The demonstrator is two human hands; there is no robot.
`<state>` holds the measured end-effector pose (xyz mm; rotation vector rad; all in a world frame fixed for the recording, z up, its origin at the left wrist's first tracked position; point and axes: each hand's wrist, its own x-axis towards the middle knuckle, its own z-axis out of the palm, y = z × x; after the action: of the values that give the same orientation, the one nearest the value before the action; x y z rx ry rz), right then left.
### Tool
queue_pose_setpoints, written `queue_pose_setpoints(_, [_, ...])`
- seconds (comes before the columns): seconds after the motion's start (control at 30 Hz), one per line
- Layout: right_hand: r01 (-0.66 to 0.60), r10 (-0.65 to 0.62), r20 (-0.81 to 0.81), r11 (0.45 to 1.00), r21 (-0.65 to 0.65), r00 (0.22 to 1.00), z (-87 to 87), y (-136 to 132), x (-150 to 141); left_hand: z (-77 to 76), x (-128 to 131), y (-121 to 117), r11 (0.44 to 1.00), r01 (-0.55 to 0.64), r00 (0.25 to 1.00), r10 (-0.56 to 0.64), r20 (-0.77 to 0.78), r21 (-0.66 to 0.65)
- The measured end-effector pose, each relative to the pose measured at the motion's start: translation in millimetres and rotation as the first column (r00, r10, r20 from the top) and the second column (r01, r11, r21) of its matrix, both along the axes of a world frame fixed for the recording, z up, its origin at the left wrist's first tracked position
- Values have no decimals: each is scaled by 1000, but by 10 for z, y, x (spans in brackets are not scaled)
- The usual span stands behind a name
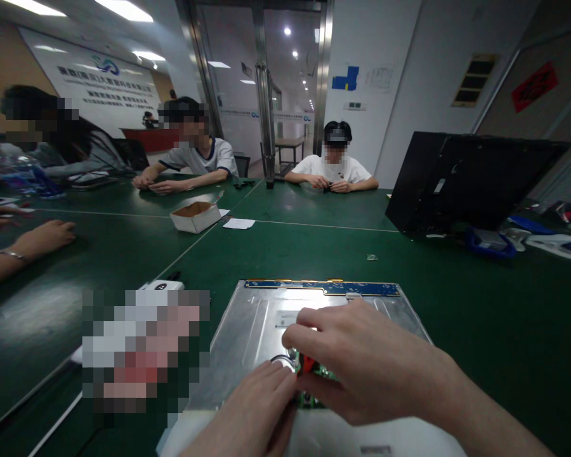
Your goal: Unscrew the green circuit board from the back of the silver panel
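A silver metal-backed panel [257, 330] lies before me, with a blue circuit strip [314, 289] along its far edge. On its near part sits a green circuit board [309, 401], mostly covered by my hands. My right hand [356, 362] is closed, its thumb and fingers around a small red and black piece [307, 364] just over the board. Against the board's left side is my left hand [261, 393], fingers bent and pressed together, their tips hidden. A thin dark wire [280, 358] curves by its fingertips.
On the left lie a white device [164, 285] and a blurred-out item [145, 349]. An open white box [195, 217] and a paper [238, 223] are farther off. A black monitor [457, 184] stands right, near blue and white tools [556, 244]. Other people sit around the green table [323, 247].
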<state>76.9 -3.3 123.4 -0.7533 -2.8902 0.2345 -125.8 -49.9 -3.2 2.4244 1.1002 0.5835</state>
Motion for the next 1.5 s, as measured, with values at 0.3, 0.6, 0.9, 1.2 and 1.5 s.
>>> queue_pose_setpoints(0.3, [-19, 19, 12, 1000, -17, 1000, -1, -17, -12, 10, 9, 1, 1000, -20, 1000, 20, 9, 0])
queue_pose_setpoints(0.6, [-21, 21, -11, 1000, -11, 1000, 4, -23, -2, -13, 19, 0, 999, -27, 999, 26, -20, -22])
queue_pose_setpoints(0.9, [2, -2, 2, 1000, 15, 1000, -9, -14, -14, 95, 47, 5, 1000, -23, 999, 23, 23, -2])
queue_pose_setpoints(1.2, [-36, 36, -9, 999, -10, 999, 12, -21, 2, 58, 50, 6, 999, -28, 1000, 28, 5, -17])
queue_pose_setpoints(1.5, [20, -19, -7, 999, 31, 1000, -30, -11, -15, 98, 64, 14, 1000, -14, 1000, 14, 7, -5])
